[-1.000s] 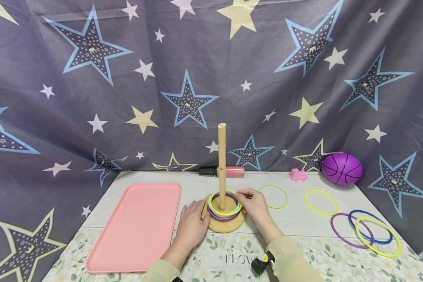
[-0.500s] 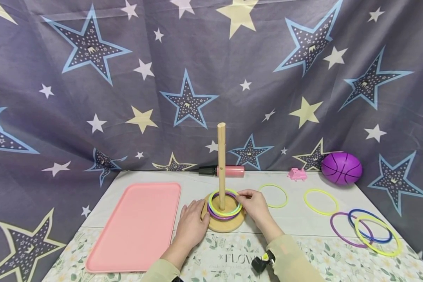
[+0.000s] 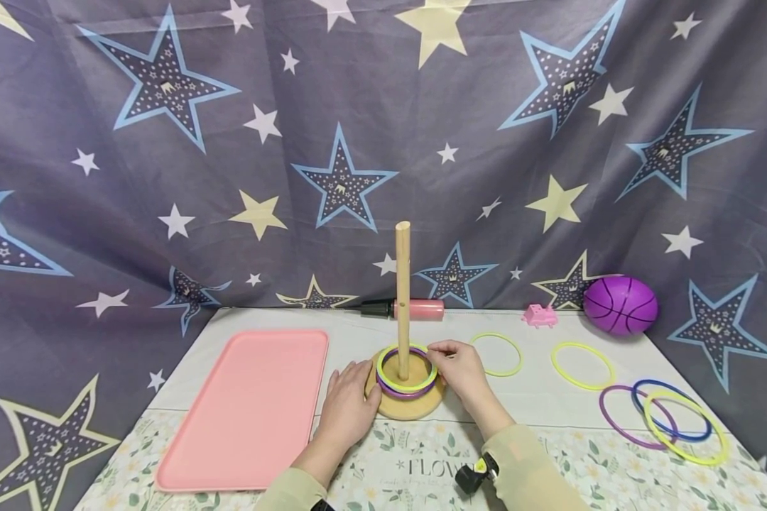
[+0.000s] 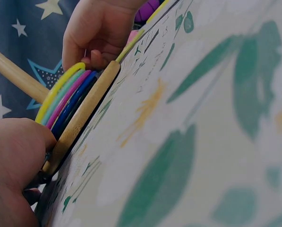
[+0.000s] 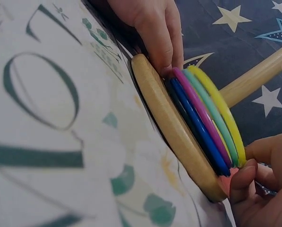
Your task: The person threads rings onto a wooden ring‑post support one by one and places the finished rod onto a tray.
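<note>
A wooden peg (image 3: 403, 284) stands upright on a round wooden base (image 3: 409, 409). Several rings lie stacked round its foot: a yellow ring (image 5: 216, 94) on top, then a teal ring (image 5: 211, 101), a purple ring (image 5: 197, 104), a blue ring (image 5: 195, 120) and a dark one lowest. My right hand (image 3: 458, 370) pinches the edge of the yellow ring between thumb and finger on the right side. On the left, my left hand (image 3: 349, 401) lies with fingers extended beside the base, its thumb touching the base's edge near the rings.
A pink tray (image 3: 243, 411) lies at the left. Towards the right are loose rings: two yellow rings (image 3: 520, 364) (image 3: 611, 376), then an overlapping purple ring (image 3: 604, 411), blue ring (image 3: 690, 438) and yellow ring (image 3: 722, 443). Behind sit a pump (image 3: 422, 310), a pink toy (image 3: 540, 316) and a purple ball (image 3: 620, 305).
The yellow top ring has shifted slightly left, covering more of the teal ring under it. Both hands keep nearly the same places.
</note>
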Motion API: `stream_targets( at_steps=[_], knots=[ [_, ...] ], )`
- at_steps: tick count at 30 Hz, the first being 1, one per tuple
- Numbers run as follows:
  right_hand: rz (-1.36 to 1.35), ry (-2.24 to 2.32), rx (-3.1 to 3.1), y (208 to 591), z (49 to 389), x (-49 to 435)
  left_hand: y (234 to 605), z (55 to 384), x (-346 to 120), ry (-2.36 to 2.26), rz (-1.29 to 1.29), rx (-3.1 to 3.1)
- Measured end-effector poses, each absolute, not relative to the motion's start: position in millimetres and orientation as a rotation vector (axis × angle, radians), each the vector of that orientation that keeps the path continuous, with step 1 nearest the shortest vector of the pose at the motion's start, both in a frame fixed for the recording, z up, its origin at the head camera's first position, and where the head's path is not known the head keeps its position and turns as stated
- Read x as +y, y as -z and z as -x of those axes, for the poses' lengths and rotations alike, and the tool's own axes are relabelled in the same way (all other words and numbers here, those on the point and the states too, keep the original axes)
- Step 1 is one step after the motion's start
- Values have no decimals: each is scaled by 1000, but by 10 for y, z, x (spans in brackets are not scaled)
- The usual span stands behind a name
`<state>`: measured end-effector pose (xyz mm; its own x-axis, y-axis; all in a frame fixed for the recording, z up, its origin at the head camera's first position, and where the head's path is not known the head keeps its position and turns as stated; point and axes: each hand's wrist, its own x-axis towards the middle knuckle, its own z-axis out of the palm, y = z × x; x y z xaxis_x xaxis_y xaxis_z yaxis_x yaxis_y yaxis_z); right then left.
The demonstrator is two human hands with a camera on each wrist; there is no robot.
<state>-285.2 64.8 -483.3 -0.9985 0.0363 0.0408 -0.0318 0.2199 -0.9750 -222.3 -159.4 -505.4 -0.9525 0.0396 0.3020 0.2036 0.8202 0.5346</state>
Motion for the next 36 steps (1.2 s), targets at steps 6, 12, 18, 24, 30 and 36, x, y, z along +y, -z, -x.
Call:
stream_targets(
  at_steps=[6,12,18,24,30,36],
  knots=[
    [14,-1949,-2377,4848,2859,648,5052,2225,-1594,854,187,-2725],
    [23,-1942,-2357,4833,2878,686,5051,2232,-1595,857,175,-2730],
    [78,-1884,-2321,4776,2920,844,5060,2237,-1592,860,177,-2728],
    [133,-1846,-2305,4698,2959,1091,5063,2222,-1587,863,178,-2726],
    [163,-1857,-2280,4656,2979,1346,5065,2215,-1587,865,180,-2722],
    [161,-1793,-2285,4684,2992,1582,5073,2219,-1587,866,186,-2715]
  ],
)
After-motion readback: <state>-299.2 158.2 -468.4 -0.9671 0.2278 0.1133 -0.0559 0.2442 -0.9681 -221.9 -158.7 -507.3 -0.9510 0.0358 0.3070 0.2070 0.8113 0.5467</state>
